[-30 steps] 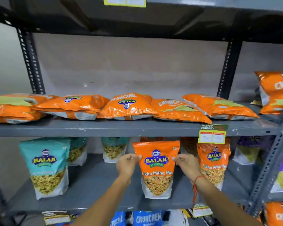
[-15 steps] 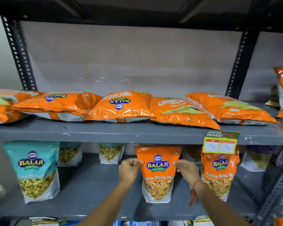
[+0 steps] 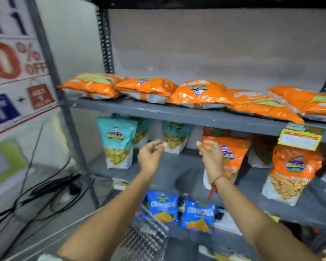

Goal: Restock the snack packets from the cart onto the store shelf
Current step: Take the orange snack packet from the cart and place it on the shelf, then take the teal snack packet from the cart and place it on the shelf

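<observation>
Left hand (image 3: 151, 157) empty, fingers loosely curled, thumb and forefinger near each other but clamped on nothing. Right hand (image 3: 212, 159) likewise empty, fingers spread, raised in front of the orange stand-up pouch (image 3: 233, 155) on the middle shelf (image 3: 177, 172); contact with the pouch not confirmable owing to blur. Red thread band (image 3: 217, 178) noted at the right wrist.

Pouch upright, standing near the shelf's front edge, glossy film, clear lower window showing snack mix. Judged light, soft-walled, crushable; film likely slippery. Best taken at the flat top seal or by both side seams, not by squeezing the filled belly.

Teal pouches (image 3: 117, 146) of the same form standing to the left; another orange pouch (image 3: 290, 172) to the right, tilted. Upper shelf (image 3: 177, 114) carrying orange pillow bags (image 3: 198, 95) laid flat, air-puffed, overlapping, shiny and creased. Yellow price tag (image 3: 299, 138) clipped to that shelf's edge.

Below, blue packets (image 3: 198, 215) standing just beyond the wire cart (image 3: 145, 240); whether in the cart or on a lower shelf not determinable. Cart of rigid steel mesh. Shelving of grey painted metal with perforated uprights.
</observation>
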`<state>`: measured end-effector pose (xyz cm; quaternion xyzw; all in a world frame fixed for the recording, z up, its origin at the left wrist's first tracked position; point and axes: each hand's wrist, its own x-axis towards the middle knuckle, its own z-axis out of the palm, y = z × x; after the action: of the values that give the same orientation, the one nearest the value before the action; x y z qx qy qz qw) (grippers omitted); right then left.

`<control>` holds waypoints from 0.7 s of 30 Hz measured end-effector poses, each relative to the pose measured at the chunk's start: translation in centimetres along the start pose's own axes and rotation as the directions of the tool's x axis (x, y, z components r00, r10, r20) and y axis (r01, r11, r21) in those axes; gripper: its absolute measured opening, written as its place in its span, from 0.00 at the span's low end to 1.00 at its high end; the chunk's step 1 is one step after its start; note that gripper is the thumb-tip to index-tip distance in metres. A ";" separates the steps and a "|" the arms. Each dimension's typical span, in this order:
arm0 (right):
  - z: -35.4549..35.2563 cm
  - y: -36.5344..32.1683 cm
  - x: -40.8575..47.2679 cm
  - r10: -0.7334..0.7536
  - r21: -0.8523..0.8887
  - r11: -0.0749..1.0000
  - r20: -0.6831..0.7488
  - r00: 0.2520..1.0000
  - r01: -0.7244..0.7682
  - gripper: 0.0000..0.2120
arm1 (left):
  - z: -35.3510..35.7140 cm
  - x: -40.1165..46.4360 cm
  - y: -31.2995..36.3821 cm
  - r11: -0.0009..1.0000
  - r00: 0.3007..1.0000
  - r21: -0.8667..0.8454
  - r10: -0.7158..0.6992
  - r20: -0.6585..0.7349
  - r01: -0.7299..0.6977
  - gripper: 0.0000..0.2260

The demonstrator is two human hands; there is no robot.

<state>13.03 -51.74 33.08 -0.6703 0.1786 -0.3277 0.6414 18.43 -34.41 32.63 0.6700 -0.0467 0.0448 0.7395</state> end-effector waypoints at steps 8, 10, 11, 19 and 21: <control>14.7 -0.1 -14.0 0.069 0.004 0.997 0.457 0.887 -0.079 0.10 | -22.1 -5.0 0.0 0.999 0.930 0.027 -0.034 -0.367 0.047 0.12; 17.6 2.0 -17.1 0.117 -0.039 0.993 0.574 0.811 -0.116 0.11 | -27.3 -6.9 -2.1 0.989 0.875 0.030 -0.112 -0.470 0.142 0.11; 18.9 3.3 -18.5 0.149 -0.089 0.989 0.625 0.766 -0.119 0.12 | -29.6 -7.9 -3.5 0.982 0.840 0.024 -0.149 -0.521 0.189 0.11; 25.4 18.4 -24.6 0.463 -0.521 0.852 0.797 0.387 0.054 0.18 | -39.5 -19.2 -19.1 0.664 0.481 0.089 -0.435 -0.761 0.742 0.10; 26.7 22.8 -25.0 0.549 -0.601 0.794 0.774 0.316 0.092 0.19 | -39.2 -21.4 -22.5 0.530 0.386 0.072 -0.509 -0.769 0.845 0.12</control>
<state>16.97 -17.95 6.55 -0.8496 -0.0330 0.2770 0.4477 0.43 2.31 3.77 0.7125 0.5213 -0.0275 0.4689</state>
